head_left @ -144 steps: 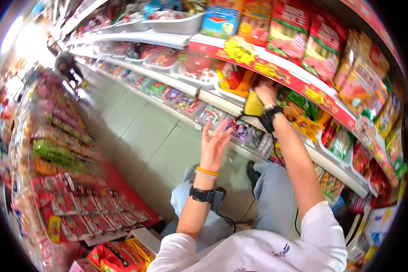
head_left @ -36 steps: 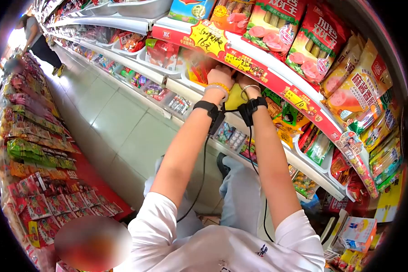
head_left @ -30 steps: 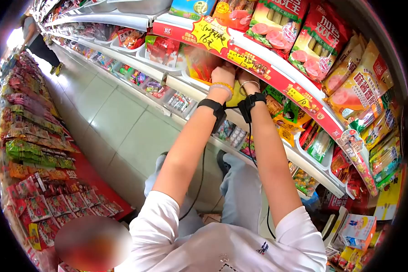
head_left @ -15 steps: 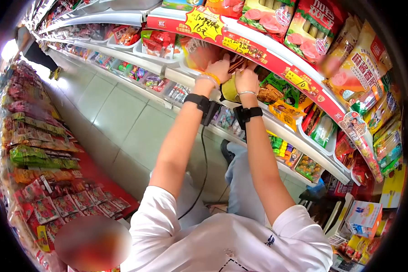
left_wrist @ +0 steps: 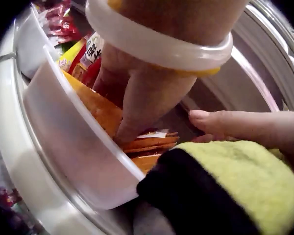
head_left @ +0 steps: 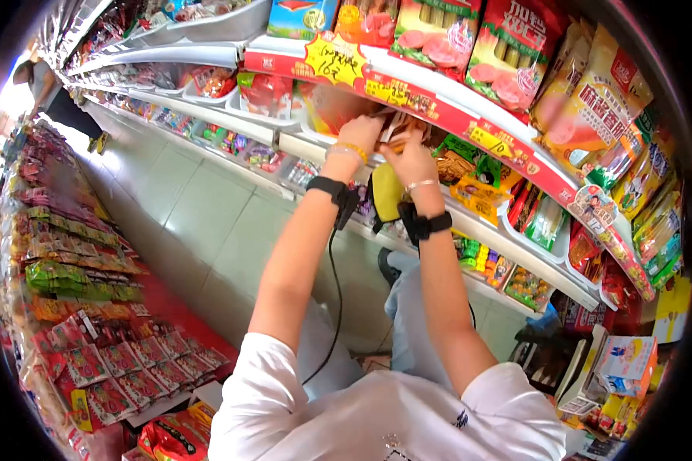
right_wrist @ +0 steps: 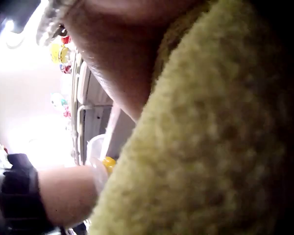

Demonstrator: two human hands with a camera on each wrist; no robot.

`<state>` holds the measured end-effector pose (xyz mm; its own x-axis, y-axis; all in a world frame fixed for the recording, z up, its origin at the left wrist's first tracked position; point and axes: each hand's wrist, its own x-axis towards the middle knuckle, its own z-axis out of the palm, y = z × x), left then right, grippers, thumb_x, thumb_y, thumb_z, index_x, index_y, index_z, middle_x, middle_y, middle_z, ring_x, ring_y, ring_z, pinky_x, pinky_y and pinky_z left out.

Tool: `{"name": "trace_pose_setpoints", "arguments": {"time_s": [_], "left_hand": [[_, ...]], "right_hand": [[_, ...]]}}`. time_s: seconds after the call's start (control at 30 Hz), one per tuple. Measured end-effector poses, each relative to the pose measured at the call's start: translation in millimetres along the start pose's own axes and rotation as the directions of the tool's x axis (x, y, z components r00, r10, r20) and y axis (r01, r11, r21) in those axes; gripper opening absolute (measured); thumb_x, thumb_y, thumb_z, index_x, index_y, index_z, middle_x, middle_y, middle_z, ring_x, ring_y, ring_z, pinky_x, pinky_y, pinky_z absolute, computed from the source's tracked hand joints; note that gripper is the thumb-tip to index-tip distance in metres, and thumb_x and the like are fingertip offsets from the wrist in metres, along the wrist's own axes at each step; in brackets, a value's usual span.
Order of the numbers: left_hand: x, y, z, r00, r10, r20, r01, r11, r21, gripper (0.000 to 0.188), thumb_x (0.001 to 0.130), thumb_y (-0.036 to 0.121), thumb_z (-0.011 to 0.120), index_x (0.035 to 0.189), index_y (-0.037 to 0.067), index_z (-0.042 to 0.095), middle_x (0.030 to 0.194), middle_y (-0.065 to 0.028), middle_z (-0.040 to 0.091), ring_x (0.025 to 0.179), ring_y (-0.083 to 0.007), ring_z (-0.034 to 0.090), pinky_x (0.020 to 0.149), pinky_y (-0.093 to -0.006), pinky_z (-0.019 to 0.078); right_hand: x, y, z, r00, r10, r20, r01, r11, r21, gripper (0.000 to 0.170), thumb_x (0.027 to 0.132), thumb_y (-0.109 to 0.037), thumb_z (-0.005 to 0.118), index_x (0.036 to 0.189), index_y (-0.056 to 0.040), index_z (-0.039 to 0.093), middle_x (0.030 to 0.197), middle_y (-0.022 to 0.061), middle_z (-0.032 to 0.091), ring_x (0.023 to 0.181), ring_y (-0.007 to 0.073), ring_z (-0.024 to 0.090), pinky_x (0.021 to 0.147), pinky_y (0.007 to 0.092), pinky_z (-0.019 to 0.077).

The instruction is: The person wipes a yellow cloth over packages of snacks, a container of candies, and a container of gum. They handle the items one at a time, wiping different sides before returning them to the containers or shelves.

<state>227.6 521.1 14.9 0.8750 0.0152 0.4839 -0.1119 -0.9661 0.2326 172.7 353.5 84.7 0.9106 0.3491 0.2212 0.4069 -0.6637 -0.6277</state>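
The right hand (head_left: 414, 163) grips a now-lowered yellow cloth (head_left: 387, 194), baring orange packets (left_wrist: 147, 143) to the left hand (head_left: 360, 134), whose hold is unclear.

Shirt (head_left: 377, 411): white, short-sleeved
Chest mark (head_left: 460, 419): small, dark, on the shirt's right side
Trousers (head_left: 407, 315): pale blue
Shoe (head_left: 390, 263): dark
Left bracelet (head_left: 351, 148): yellow beads
Left bangle (left_wrist: 157, 45): smooth, white, rounded
Left wristband (head_left: 327, 187): black strap, boxy black unit
Right bangle (head_left: 420, 184): thin, silvery
Right wristband (head_left: 432, 225): black strap, black unit
Cable (head_left: 338, 300): thin, black, curving from the left wristband
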Motion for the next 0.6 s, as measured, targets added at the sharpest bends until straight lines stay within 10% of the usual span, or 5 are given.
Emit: {"name": "trace_pose_setpoints", "arguments": {"time_s": [0.3, 0.6], "left_hand": [[29, 5, -31, 0.960, 0.075, 0.268, -0.022, 0.980, -0.198, 0.053, 0.074, 0.039, 0.066, 0.111, 0.002, 0.058, 0.111, -0.0247, 0.058, 0.102, -0.0424, 0.055, 0.088, -0.0453, 0.0451], [28, 11, -24, 0.984, 0.126, 0.125, -0.113, 0.988, -0.104, 0.047, 0.077, 0.039, 0.061, 0.111, 0.006, 0.059, 0.113, -0.0205, 0.059, 0.103, -0.0384, 0.055, 0.090, -0.0428, 0.0436]], "right_hand": [[-11, 11, -20, 0.989, 0.075, -0.128, -0.081, 0.996, -0.045, 0.050, 0.080, -0.032, 0.063, 0.102, 0.0099, 0.048, 0.088, 0.0323, 0.061, 0.080, 0.0462, 0.061, 0.072, 0.0505, 0.0502], [27, 29, -13, 0.995, 0.087, -0.052, -0.087, 0.996, -0.005, 0.058, 0.083, -0.046, 0.053, 0.070, 0.0104, 0.060, 0.074, 0.0316, 0.059, 0.078, 0.0460, 0.060, 0.074, 0.0495, 0.0470]]}}
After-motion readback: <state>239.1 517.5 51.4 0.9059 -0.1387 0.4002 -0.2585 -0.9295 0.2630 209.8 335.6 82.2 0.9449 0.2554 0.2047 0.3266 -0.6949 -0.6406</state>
